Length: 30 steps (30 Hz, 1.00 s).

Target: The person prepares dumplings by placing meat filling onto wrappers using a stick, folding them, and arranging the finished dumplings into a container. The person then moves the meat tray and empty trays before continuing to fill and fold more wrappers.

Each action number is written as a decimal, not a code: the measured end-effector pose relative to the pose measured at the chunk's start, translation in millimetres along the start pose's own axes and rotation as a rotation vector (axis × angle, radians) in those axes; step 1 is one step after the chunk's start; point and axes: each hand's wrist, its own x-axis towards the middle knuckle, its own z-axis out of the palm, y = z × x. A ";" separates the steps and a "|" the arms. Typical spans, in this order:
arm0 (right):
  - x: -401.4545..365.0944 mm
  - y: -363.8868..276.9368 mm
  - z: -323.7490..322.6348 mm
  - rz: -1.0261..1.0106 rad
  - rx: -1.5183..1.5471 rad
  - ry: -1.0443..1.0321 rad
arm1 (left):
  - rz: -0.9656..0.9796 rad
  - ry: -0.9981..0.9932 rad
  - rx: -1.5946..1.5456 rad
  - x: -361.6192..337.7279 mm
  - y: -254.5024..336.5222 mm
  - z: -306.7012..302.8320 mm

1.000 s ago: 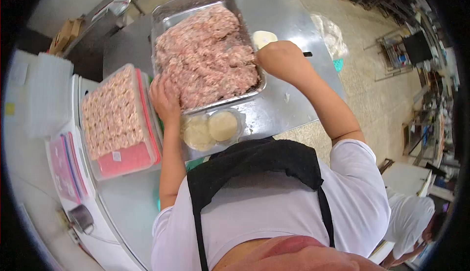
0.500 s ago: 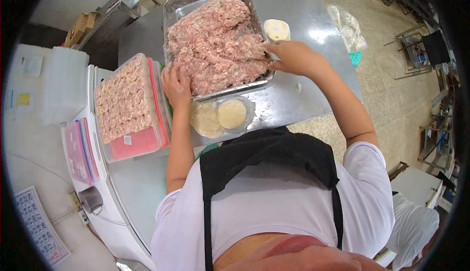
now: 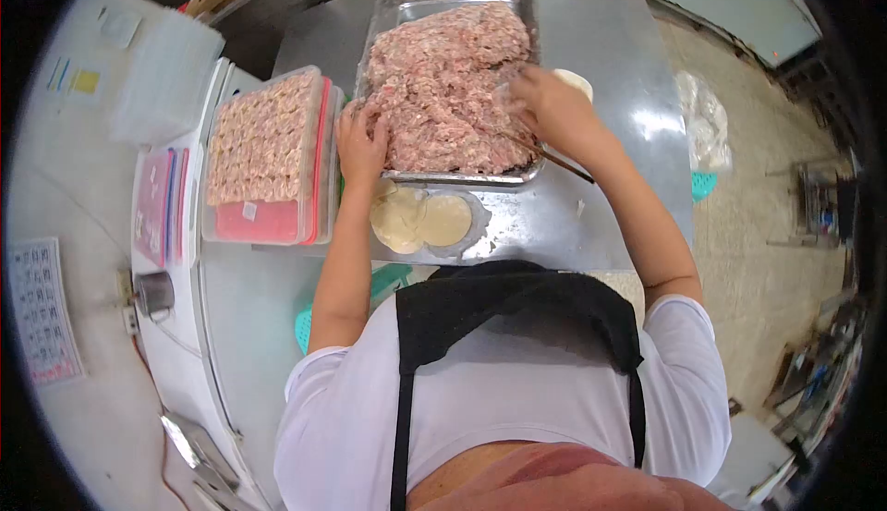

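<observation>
A metal tray (image 3: pixel 453 177) holds a large mound of ground meat (image 3: pixel 443 86). My left hand (image 3: pixel 363 146) is at the tray's left edge, fingers curled inward; what they hold, if anything, is hidden. Over the tray's right side is my right hand (image 3: pixel 554 114), its fingertips smeared by motion beside a pale blur. Below that hand a thin brown stick (image 3: pixel 565 164) slants out of the meat across the rim. Pale round dough wrappers (image 3: pixel 443 221) lie in front of the tray. Another pale round stack (image 3: pixel 577 82) sits partly behind my right hand.
Left of the tray, a plastic box (image 3: pixel 263 146) with a red base holds rows of filled dumplings. The steel table (image 3: pixel 628 206) ends close to my apron (image 3: pixel 499 317). A clear plastic bag (image 3: pixel 704 123) is beyond the table's right edge.
My right hand has moved off the stick, up and over the meat; the stick now rests with its end past the rim. My left hand has stayed by the tray's left edge. The view has shifted.
</observation>
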 end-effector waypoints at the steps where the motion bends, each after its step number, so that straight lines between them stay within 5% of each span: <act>1: -5.0 10.8 12.3 -0.035 -0.044 -0.106 | 0.001 0.008 0.007 -1.5 0.0 0.1; 3: -7.6 24.7 12.2 -0.034 -0.011 -0.327 | -0.050 0.031 -0.033 1.0 2.4 -2.6; 6: 6.4 18.5 -29.3 -0.189 0.022 -0.247 | -0.080 0.022 -0.060 -0.6 0.7 -4.2; 8: 12.7 2.3 -54.3 -0.040 0.141 -0.076 | 0.001 0.032 -0.038 -0.4 1.3 -6.1; 13: 1.6 9.1 -8.9 -0.193 0.202 -0.120 | -0.095 0.032 -0.075 -4.5 2.7 -6.6; 17: -12.4 10.1 -15.4 -0.120 0.163 -0.351 | -0.091 0.033 -0.066 -6.0 0.9 -7.1; 19: -14.4 3.2 -32.8 0.081 0.283 -0.298 | -0.109 0.027 -0.067 -7.7 0.7 -9.0; 23: -32.0 9.8 -34.0 0.030 0.205 -0.222 | -0.070 0.077 0.049 -9.0 -0.6 -7.7; 30: -73.8 -15.4 -32.3 0.014 0.183 -0.075 | 0.409 0.077 -0.134 -61.9 44.4 -46.4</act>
